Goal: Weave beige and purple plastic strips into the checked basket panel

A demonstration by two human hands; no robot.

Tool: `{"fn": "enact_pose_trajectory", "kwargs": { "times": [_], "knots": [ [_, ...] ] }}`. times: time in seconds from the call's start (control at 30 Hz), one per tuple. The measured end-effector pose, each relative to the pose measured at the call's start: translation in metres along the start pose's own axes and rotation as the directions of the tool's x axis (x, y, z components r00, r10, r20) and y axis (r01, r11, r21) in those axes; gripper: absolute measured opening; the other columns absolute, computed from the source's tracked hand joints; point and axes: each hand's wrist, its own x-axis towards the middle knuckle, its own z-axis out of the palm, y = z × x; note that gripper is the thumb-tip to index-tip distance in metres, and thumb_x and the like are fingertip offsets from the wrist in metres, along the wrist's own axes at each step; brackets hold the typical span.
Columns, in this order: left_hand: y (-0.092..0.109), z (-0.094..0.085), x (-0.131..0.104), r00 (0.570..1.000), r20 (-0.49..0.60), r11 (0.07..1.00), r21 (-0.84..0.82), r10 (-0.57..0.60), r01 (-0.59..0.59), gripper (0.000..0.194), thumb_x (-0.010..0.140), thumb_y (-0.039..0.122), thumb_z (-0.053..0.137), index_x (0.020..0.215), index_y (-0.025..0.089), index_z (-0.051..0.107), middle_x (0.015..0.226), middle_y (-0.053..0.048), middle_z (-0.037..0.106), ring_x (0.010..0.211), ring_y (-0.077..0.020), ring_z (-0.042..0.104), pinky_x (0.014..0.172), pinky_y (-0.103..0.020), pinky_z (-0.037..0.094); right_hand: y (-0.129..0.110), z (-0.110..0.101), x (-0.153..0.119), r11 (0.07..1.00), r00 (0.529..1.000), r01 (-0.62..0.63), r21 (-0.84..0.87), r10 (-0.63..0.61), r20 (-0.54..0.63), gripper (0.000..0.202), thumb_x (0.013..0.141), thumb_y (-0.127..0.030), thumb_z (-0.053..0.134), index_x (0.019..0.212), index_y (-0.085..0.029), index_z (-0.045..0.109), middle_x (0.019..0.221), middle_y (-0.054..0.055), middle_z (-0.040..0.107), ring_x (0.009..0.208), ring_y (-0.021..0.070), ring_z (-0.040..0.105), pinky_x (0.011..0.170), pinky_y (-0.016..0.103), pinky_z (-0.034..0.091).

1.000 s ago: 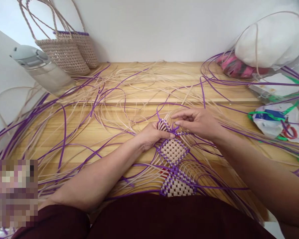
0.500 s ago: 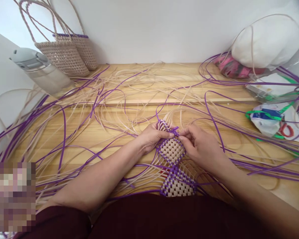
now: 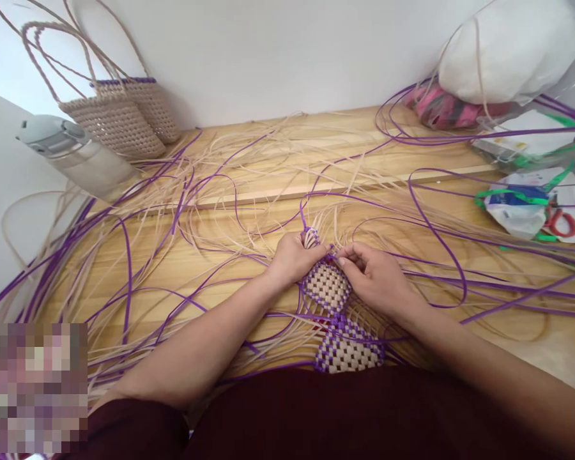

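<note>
Brought right hand (image 3: 376, 276) lower since a second ago, pinching at a purple plastic strand (image 3: 333, 257). Gripping beige-and-purple woven diamond panel (image 3: 326, 287), between both hands, with left hand (image 3: 294, 259), thumb against fingers. Cannot see contents of beige woven handbags (image 3: 112, 124) or grey-lidded clear bottle (image 3: 98, 169).

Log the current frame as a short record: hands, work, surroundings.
left_hand: left hand grips the woven piece near its top, thumb across it
right_hand: right hand pinches at the upper right edge; exact strand too small to tell
work: beige checks edged in purple; second woven panel nearer the body
surface: wooden table, strewn with beige and purple strands
far_left: bottle, tilted in view; two woven bags with handles
right_side: red loop by white packaging
</note>
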Motion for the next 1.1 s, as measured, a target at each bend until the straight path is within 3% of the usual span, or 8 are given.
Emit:
{"fn": "enact_pose_trajectory", "kwargs": {
  "times": [0.17,0.33,0.47,0.6,0.77,0.93,1.03,1.1],
  "knots": [
    [-0.005,0.003,0.001,0.997,0.035,0.986,-0.153,-0.063,0.068,0.036,0.069,0.041,0.076,0.061,0.018,0.048,0.057,0.004,0.048,0.052,-0.0086,0.041,0.05,-0.023,0.031,0.001,0.004,0.007,0.976,0.99,-0.143,0.165,0.141,0.023,0.021,0.084,-0.038,0.057,0.077,-0.018,0.061,0.069,0.001,0.062,0.062,0.014,0.053,0.058,0.027,0.04],
    [-0.004,0.004,-0.002,0.995,0.073,0.957,-0.276,-0.07,0.087,0.038,0.066,0.041,0.08,0.065,0.017,0.051,0.057,0.004,0.05,0.051,-0.0079,0.043,0.05,-0.022,0.033,0.001,0.004,0.011,0.897,0.973,-0.232,0.376,0.207,0.105,0.027,0.081,-0.043,0.058,0.074,-0.017,0.057,0.064,-0.001,0.052,0.058,0.0113,0.044,0.056,0.025,0.036],
    [-0.003,0.005,-0.005,0.994,0.091,0.932,-0.351,-0.067,0.095,0.039,0.06,0.041,0.085,0.071,0.015,0.059,0.063,0.001,0.058,0.055,-0.0096,0.051,0.055,-0.023,0.04,0.001,0.001,0.011,0.846,0.967,-0.253,0.469,0.202,0.157,0.031,0.079,-0.046,0.06,0.073,-0.016,0.055,0.063,-0.002,0.048,0.059,0.0105,0.041,0.057,0.025,0.034],
    [-0.004,0.007,-0.004,0.994,0.05,0.923,-0.369,-0.093,0.105,0.038,0.059,0.041,0.085,0.068,0.015,0.059,0.061,0.001,0.058,0.055,-0.0102,0.051,0.053,-0.023,0.039,0.001,0.0,0.008,0.796,0.962,-0.257,0.547,0.156,0.225,0.035,0.079,-0.05,0.061,0.076,-0.016,0.055,0.067,-0.002,0.048,0.062,0.0105,0.041,0.061,0.026,0.036],
    [-0.007,0.005,-0.003,0.994,0.027,0.95,-0.292,-0.103,0.106,0.035,0.06,0.039,0.083,0.065,0.016,0.057,0.059,0.002,0.055,0.054,-0.0098,0.049,0.051,-0.022,0.035,0.0,-0.001,0.003,0.858,0.962,-0.241,0.454,0.147,0.232,0.033,0.081,-0.048,0.06,0.077,-0.016,0.055,0.067,-0.002,0.048,0.062,0.0109,0.04,0.06,0.026,0.035],
    [-0.007,0.002,-0.003,0.993,0.094,0.97,-0.23,-0.065,0.085,0.035,0.065,0.039,0.079,0.064,0.016,0.053,0.058,0.003,0.053,0.052,-0.0083,0.045,0.051,-0.022,0.032,0.003,-0.008,0.0,0.901,0.961,-0.186,0.392,0.084,0.263,0.028,0.086,-0.044,0.056,0.076,-0.017,0.054,0.065,-0.002,0.047,0.06,0.0108,0.04,0.057,0.026,0.034],
    [-0.005,0.002,-0.003,0.99,0.125,0.946,-0.309,-0.057,0.094,0.034,0.064,0.037,0.08,0.066,0.016,0.054,0.059,0.003,0.054,0.052,-0.0086,0.046,0.052,-0.023,0.034,0.001,-0.016,-0.003,0.985,0.977,-0.045,0.164,0.009,0.214,0.026,0.092,-0.039,0.051,0.079,-0.018,0.059,0.068,0.0,0.055,0.064,0.0137,0.048,0.062,0.029,0.039],
    [-0.003,0.003,-0.004,0.987,0.134,0.904,-0.407,-0.084,0.132,0.035,0.06,0.037,0.082,0.066,0.015,0.055,0.059,0.003,0.055,0.052,-0.0094,0.048,0.054,-0.024,0.037,-0.008,-0.022,-0.008,0.988,0.991,0.127,-0.091,-0.123,0.052,0.022,0.094,-0.034,0.05,0.09,-0.018,0.065,0.083,0.005,0.064,0.079,0.0186,0.056,0.075,0.033,0.044]
  ]
}}
